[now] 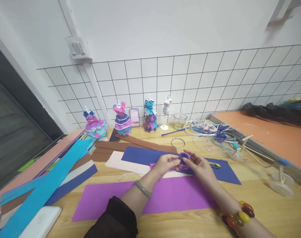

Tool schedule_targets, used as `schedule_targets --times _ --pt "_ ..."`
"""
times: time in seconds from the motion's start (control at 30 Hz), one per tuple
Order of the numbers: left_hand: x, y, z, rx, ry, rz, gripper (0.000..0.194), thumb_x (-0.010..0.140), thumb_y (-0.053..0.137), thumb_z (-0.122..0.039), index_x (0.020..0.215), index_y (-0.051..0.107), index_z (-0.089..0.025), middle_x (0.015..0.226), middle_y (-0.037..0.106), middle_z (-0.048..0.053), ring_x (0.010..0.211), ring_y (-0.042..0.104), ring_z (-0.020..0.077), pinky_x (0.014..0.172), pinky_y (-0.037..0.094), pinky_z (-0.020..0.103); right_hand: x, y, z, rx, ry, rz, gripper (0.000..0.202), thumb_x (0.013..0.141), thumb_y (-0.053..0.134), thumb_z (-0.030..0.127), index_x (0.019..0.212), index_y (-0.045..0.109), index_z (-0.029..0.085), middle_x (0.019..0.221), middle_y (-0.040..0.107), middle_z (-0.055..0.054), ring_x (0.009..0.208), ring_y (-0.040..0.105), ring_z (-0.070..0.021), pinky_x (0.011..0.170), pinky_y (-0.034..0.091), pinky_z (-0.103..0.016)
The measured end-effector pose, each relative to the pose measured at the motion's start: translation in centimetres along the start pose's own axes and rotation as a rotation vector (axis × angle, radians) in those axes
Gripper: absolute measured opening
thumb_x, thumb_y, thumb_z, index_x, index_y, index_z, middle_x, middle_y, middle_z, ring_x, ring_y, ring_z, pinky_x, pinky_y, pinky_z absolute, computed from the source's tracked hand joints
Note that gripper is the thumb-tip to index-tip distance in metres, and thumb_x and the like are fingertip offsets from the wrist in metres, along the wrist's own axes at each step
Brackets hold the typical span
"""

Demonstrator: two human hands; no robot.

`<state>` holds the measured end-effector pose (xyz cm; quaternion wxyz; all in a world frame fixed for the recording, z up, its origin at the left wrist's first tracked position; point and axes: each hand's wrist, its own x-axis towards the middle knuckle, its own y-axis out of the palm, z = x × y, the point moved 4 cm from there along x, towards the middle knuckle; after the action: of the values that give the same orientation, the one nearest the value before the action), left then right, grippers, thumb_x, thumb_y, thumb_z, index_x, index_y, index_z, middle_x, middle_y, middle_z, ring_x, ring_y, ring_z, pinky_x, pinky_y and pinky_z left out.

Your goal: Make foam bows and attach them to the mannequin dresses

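Between my two hands is a small pleated paper fan (183, 156), dark blue with a purple edge. My left hand (166, 164) pinches it from the left, thumb and fingers closed. My right hand (197, 164) pinches its right side, with some fingers raised. Both hands are over a dark blue paper strip (140, 155) and a cream paper strip (116, 160). Closer to me lies a wide purple paper strip (175, 193). A yellow-green handle (216, 165), perhaps of scissors, pokes out right of my right hand; the rest of it is hidden.
Three mini mannequins in paper dresses (94, 124) and a bare mannequin (166, 107) line the back beside a glass cup (180, 121). Brown strips (111, 147) and turquoise strips (51, 181) lie left. Ribbons (207, 127) and a wooden stand (280, 177) are right.
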<state>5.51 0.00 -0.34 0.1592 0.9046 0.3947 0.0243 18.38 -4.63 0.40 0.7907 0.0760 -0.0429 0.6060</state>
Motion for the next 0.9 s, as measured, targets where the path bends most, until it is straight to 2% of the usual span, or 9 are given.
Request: schedule_targets --times 0.1,0.2,0.63,0.73,0.9 --pt "-0.01 -0.11 0.07 0.022 -0.006 -0.046 0.042 0.053 0.073 -0.04 0.079 0.062 -0.009 0.067 0.064 0.007 0.056 0.057 0.0111 0.065 0.043 0.027 -0.02 0.07 -0.09 0.01 -0.001 -0.002 0.043 0.065 0.069 0.037 0.103 0.056 0.02 0.1 0.062 -0.008 0.088 0.059 -0.0203 0.073 0.05 -0.031" --pt "0.11 -0.32 0.32 0.016 -0.007 -0.08 0.04 0.052 0.074 -0.038 0.075 0.059 -0.01 0.063 0.062 0.004 0.053 0.056 0.0108 0.062 0.043 0.027 -0.07 0.14 -0.07 0.0 -0.01 -0.012 0.043 0.065 0.069 0.037 0.102 0.057 0.02 0.101 0.062 -0.008 0.09 0.059 -0.0198 0.074 0.05 -0.031" --pt "0.15 -0.24 0.16 -0.056 0.066 -0.065 0.042 0.055 0.072 -0.04 0.081 0.059 -0.009 0.069 0.062 0.005 0.059 0.059 0.0119 0.065 0.047 0.028 -0.22 0.52 -0.25 -0.051 0.01 0.019 0.042 0.065 0.068 0.039 0.101 0.058 0.019 0.1 0.063 -0.008 0.091 0.059 -0.0205 0.078 0.048 -0.032" --pt "0.08 -0.08 0.17 -0.068 0.083 -0.038 0.046 0.053 0.074 -0.036 0.087 0.059 -0.01 0.073 0.062 0.004 0.062 0.058 0.0114 0.065 0.047 0.028 -0.15 0.37 -0.21 -0.043 -0.002 -0.001 0.043 0.064 0.069 0.039 0.101 0.058 0.019 0.1 0.062 -0.008 0.091 0.058 -0.0212 0.077 0.049 -0.032" --pt "0.31 -0.22 0.55 -0.087 0.094 -0.037 0.053 0.049 0.077 -0.028 0.095 0.057 -0.011 0.078 0.061 0.005 0.064 0.057 0.0103 0.063 0.048 0.027 -0.15 0.58 -0.27 0.002 -0.004 0.037 0.046 0.063 0.069 0.041 0.102 0.057 0.02 0.1 0.062 -0.008 0.089 0.059 -0.022 0.074 0.05 -0.033"
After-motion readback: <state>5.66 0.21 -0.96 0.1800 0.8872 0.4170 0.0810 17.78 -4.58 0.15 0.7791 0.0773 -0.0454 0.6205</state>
